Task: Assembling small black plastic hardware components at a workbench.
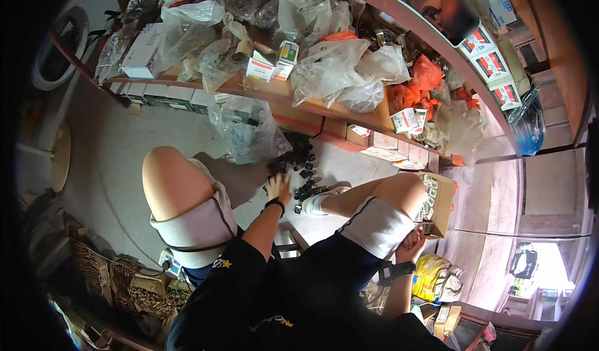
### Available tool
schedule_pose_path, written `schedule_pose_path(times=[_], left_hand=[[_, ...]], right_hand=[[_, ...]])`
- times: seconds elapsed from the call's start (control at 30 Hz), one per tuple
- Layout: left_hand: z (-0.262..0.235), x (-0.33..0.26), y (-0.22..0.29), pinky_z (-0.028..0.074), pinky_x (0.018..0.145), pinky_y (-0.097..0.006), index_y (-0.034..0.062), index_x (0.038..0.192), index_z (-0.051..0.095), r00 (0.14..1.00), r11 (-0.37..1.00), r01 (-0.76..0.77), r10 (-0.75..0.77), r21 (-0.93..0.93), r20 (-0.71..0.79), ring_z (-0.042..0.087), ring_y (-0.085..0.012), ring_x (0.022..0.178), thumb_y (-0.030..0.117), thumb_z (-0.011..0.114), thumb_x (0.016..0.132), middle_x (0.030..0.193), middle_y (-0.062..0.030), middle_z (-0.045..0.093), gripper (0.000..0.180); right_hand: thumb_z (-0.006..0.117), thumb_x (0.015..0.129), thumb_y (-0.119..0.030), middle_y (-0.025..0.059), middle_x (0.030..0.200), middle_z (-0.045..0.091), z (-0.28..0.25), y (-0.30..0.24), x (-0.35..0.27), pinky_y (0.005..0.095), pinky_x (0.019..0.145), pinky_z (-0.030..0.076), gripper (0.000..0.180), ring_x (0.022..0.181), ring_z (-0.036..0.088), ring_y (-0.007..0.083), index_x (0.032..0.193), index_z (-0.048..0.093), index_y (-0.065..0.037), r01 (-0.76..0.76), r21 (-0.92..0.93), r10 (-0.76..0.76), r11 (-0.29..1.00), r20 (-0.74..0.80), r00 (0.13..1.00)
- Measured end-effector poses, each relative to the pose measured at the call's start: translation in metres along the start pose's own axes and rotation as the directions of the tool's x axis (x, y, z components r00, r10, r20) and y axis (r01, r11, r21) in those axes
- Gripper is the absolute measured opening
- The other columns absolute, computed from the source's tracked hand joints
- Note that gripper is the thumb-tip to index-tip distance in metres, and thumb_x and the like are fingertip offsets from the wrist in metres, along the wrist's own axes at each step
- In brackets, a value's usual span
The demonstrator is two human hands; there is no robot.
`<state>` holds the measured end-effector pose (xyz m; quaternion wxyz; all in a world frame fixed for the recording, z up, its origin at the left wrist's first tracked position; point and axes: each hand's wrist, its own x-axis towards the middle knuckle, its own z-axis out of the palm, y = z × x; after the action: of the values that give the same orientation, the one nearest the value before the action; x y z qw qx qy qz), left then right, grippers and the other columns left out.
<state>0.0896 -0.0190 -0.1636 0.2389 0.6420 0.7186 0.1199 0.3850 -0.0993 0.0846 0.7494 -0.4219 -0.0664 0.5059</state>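
Observation:
Between my knees, my left hand (278, 189) reaches down to a loose pile of small black parts (303, 190) on the floor. Its fingers are bent round one of these parts, whose exact kind is too small to tell. My right hand (410, 245) is beside my right thigh with the fingers curled in; whatever they may hold is hidden. Close to it stands an open cardboard box (442, 210) with rows of small yellow, white and dark packs (428, 198) inside.
A clear plastic bag (246, 129) hangs from the shelf (274, 92) ahead, which is crowded with bags and small boxes. A yellow sack (430, 277) lies at the right. Cartons of metal pieces (150, 285) and a power strip (170, 262) are at the lower left.

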Motion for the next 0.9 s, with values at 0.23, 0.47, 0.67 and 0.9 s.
schedule_pose_path(times=[0.23,0.47,0.67,0.9], left_hand=[[0.041,0.015,-0.037,0.039,0.081,-0.043,0.0248,0.121,0.020,0.738,0.799,0.600,-0.571,0.038,0.360,0.030,-0.0351,0.109,0.024,0.067,0.058,0.121,-0.0118,0.022,0.078],[0.061,0.044,-0.042,0.044,0.075,-0.038,0.0110,0.113,0.027,0.502,0.329,0.851,-0.738,-0.410,0.450,0.047,-0.0340,0.084,0.023,0.068,0.051,0.109,-0.0251,0.023,0.075],[0.057,0.070,-0.015,0.045,0.069,-0.040,0.0156,0.119,0.020,0.467,0.305,0.872,-0.752,-0.383,0.464,0.051,-0.0358,0.082,0.017,0.066,0.055,0.108,-0.0253,0.022,0.079],[0.103,0.084,-0.025,0.040,0.074,-0.037,0.0121,0.114,0.029,0.566,0.284,0.756,-0.737,-0.590,0.370,0.042,-0.0333,0.092,0.029,0.070,0.052,0.110,-0.0200,0.029,0.076]], right_hand=[[0.044,0.077,-0.014,-0.0059,0.042,0.022,-0.016,-0.005,-0.001,0.0169,0.025,0.013,0.009,0.030,0.015,0.0024,0.079,0.048,-0.006,0.027,-0.052,-0.034,0.998,-0.137,0.990],[0.044,0.077,-0.014,-0.0062,0.041,0.021,-0.024,-0.006,-0.001,0.0165,0.025,0.013,0.008,0.029,0.016,0.0024,0.080,0.048,-0.008,0.023,-0.097,-0.052,0.995,-0.303,0.952],[0.043,0.078,-0.016,-0.0068,0.041,0.024,-0.050,-0.023,0.005,0.0158,0.024,0.014,0.009,0.028,0.017,0.0020,0.081,0.047,-0.008,-0.011,-0.147,-0.029,0.989,-0.264,0.964],[0.042,0.079,-0.018,-0.0078,0.040,0.025,-0.055,-0.027,0.006,0.0154,0.024,0.015,0.011,0.027,0.018,0.0016,0.072,0.046,-0.011,-0.049,-0.108,0.004,0.993,-0.381,0.924]])
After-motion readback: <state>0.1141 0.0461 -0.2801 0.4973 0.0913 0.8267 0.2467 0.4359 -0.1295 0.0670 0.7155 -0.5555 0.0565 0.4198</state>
